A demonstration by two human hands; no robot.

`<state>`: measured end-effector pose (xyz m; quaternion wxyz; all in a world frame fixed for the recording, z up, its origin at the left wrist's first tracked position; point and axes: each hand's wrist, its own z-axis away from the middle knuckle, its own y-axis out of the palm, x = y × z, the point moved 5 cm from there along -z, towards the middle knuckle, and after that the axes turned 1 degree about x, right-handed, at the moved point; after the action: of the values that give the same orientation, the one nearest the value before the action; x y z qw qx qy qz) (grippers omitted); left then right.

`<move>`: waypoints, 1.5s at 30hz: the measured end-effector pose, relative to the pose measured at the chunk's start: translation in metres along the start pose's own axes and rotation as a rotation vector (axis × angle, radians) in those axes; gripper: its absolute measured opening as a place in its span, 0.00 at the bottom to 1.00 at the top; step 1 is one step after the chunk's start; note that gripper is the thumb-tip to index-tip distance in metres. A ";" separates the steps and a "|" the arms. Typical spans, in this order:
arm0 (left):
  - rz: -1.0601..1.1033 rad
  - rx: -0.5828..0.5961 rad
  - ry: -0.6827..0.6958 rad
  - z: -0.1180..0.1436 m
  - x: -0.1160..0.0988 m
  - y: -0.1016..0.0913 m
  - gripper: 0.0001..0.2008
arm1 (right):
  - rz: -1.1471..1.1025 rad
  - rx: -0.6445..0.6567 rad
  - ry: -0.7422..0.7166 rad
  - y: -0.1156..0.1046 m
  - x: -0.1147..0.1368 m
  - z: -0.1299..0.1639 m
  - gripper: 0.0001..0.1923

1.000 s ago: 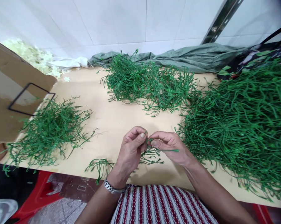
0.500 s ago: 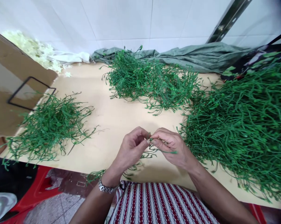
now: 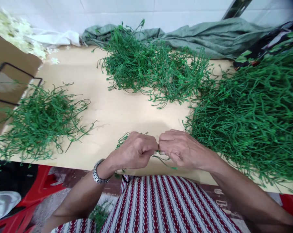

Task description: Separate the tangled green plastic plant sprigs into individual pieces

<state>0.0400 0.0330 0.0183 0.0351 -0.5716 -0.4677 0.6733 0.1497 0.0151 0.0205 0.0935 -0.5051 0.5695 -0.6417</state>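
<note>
My left hand [image 3: 136, 150] and my right hand [image 3: 182, 149] meet knuckle to knuckle over the front edge of the pale wooden table [image 3: 112, 113]. Both pinch thin green plastic stems [image 3: 164, 160] between their fingertips. A sprig [image 3: 123, 139] sticks out behind my left hand. A metal watch [image 3: 97, 171] sits on my left wrist. A big heap of green stems [image 3: 253, 113] lies just right of my right hand.
A second green heap [image 3: 153, 69] lies at the back centre, a smaller one [image 3: 37, 119] at the left. A cardboard box [image 3: 5, 77] stands far left, white flower bits [image 3: 17, 32] behind it. Grey-green cloth [image 3: 209, 34] lies along the tiled wall. Red stools [image 3: 37, 197] stand below.
Both hands have rolled knuckles up and closed tighter on the stems. The branched sprig that hung below my left hand has swung behind it. The view has tilted down.
</note>
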 end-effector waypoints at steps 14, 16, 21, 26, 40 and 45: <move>0.711 -0.196 -0.400 -0.008 0.028 -0.006 0.06 | -0.690 -0.297 0.439 0.005 -0.031 0.005 0.10; 0.712 -0.235 -0.436 -0.009 0.029 -0.004 0.06 | -0.713 -0.247 0.479 0.017 -0.030 0.002 0.10; 0.769 -0.280 -0.467 -0.011 0.028 -0.004 0.05 | -0.596 -0.154 0.537 0.034 -0.027 0.001 0.05; 0.981 -0.397 -0.456 -0.012 0.032 -0.006 0.04 | -0.533 -0.200 0.490 0.030 -0.022 0.001 0.12; 1.537 -0.419 -0.528 -0.012 0.032 0.009 0.06 | -0.518 -0.268 0.097 0.018 0.001 -0.008 0.08; 1.489 -0.448 -0.513 -0.010 0.046 -0.006 0.05 | -0.503 -0.173 0.026 0.007 0.006 0.001 0.08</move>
<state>0.0298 0.0690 -0.0103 -0.6442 -0.5542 -0.0823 0.5206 0.1446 0.0081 0.0176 -0.1197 -0.6286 0.4800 -0.6001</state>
